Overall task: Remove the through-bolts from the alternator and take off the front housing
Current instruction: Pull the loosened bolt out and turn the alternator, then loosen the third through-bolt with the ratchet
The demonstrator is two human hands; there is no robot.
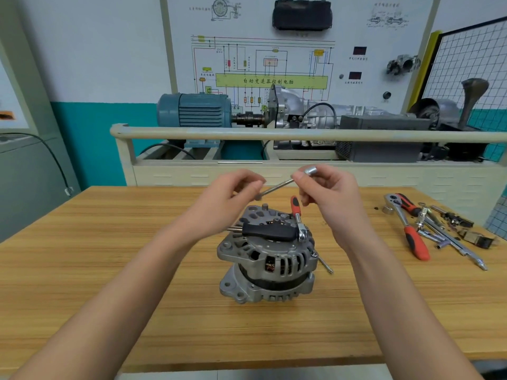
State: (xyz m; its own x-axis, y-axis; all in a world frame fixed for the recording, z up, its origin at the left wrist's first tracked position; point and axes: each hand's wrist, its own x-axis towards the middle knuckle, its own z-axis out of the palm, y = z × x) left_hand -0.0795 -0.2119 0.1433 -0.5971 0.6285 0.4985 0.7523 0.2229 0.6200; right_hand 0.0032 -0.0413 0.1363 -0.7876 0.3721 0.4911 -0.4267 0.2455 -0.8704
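Head view: one alternator [267, 259] mid-desk [109, 270], one ratchet [297, 220] on top. Two hands, left hand [230, 198] and right hand [326, 193], pinch one through-bolt [275, 187] above it. One loose bolt [326, 266] beside it.

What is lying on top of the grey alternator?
A small ratchet with a red-and-black handle lies on the alternator, beside a black plastic part with metal pins. What sits under them is covered.

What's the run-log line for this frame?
left hand: pinches through-bolt | right hand: holds socket on bolt end | alternator: upright on table, ratchet resting on top, housing still on
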